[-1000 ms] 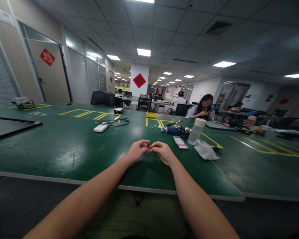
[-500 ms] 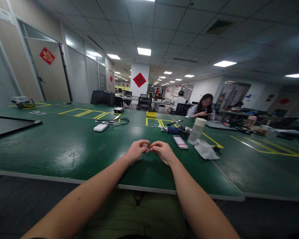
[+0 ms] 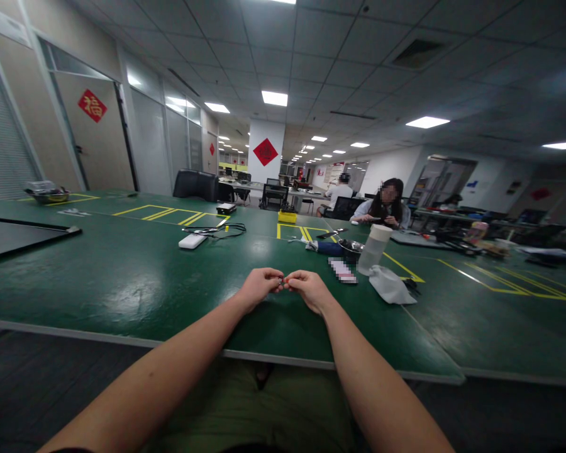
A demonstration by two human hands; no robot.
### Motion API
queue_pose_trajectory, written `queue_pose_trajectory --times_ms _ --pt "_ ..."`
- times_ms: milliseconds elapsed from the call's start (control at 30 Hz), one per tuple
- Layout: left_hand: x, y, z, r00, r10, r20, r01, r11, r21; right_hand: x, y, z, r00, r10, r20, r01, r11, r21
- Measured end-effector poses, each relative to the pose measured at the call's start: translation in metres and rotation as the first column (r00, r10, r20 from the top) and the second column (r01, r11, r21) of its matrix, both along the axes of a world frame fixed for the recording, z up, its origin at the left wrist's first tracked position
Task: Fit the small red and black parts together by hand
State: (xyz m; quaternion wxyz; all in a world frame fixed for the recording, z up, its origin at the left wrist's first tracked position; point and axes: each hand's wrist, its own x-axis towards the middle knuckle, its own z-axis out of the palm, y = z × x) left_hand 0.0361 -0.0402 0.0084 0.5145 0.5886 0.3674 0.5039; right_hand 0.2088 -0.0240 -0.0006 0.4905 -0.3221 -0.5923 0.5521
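Note:
Above the green tabletop [image 3: 160,283], my two hands meet fingertip to fingertip near the middle of the view. My left hand [image 3: 260,288] is closed in a pinch, with thumb and fingers together. My right hand [image 3: 307,289] pinches from the other side. Between the fingertips is a tiny dark and reddish object [image 3: 283,282], mostly hidden and too small to name. Both forearms reach in over the table's near edge.
Right of my hands lie a phone [image 3: 343,270], a white pouch [image 3: 390,286], a frosted bottle [image 3: 373,250] and a metal bowl [image 3: 351,246]. A white power bank [image 3: 193,240] with black cables lies ahead left. A person [image 3: 387,204] sits across the table.
My fingers have shifted slightly around the small object, and less of its reddish part shows. The person across the table has moved their hands. The view has shifted a little.

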Motion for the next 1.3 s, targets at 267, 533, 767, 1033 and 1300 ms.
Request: queue_pose_trajectory --times_ms 267,533,767,1033,1300 --pt "-0.0005 -0.0031 0.0032 0.999 0.025 0.035 -0.023 0.998 -0.058 -0.0002 -0.0018 0.0018 1.0 0.03 -0.003 -0.03 0.999 -0.042" --pt "0.0001 -0.0063 0.0076 0.999 0.02 0.037 -0.018 0.999 -0.039 -0.0004 -0.0008 0.0019 1.0 0.008 -0.022 -0.01 0.999 -0.052" --pt "0.0 -0.0053 0.0064 1.0 0.018 0.01 -0.018 1.0 -0.01 -0.0008 -0.0028 0.0026 1.0 -0.002 -0.025 0.0 0.998 -0.057" --pt "-0.0011 0.0015 -0.0005 0.999 0.01 0.049 -0.006 0.998 -0.062 0.0011 0.0 0.0005 0.999 0.002 -0.034 -0.004 0.998 -0.067" --pt "-0.001 0.0025 -0.0007 0.997 0.013 0.082 -0.005 0.995 -0.097 0.0006 -0.0004 0.0012 1.0 -0.018 -0.013 0.017 0.997 -0.078"
